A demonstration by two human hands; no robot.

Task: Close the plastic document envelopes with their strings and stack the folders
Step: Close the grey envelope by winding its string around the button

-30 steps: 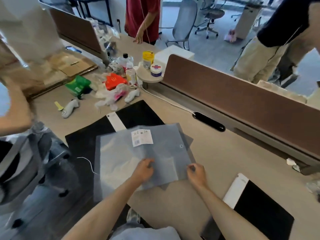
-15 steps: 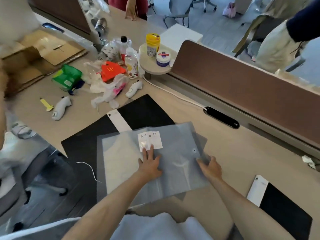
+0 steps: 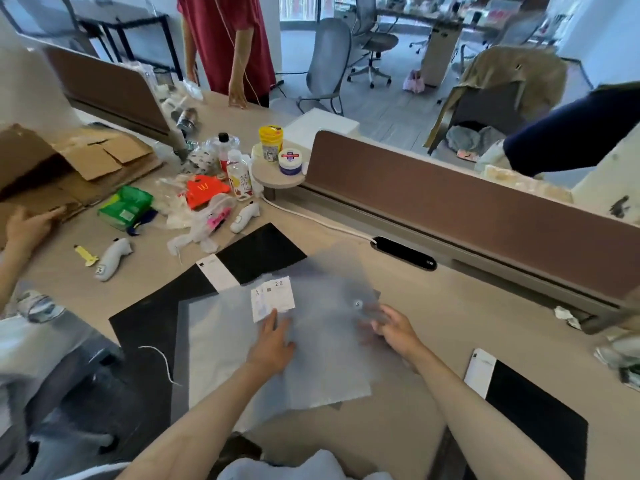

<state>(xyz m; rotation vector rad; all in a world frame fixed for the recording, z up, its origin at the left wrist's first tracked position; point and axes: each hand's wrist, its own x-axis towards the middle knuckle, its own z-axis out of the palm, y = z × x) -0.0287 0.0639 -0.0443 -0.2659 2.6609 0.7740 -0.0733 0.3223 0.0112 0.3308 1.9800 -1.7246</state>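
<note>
A single head-worn wide-angle view looks forward and steeply down from the person's seat onto the tabletop (image 3: 433, 341), close enough that both forearms enter from 6 o'clock. The brown divider (image 3: 450, 216) runs across from 12 toward 3 o'clock, and the office floor with chairs lies beyond it. Straight edges bow toward the frame's borders.

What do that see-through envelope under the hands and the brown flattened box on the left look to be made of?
Envelope: likely thin frosted plastic with a matte finish; the black folder beneath shows through it dimly. Box: brown cardboard, dull and creased, with torn-looking flaps.
</note>
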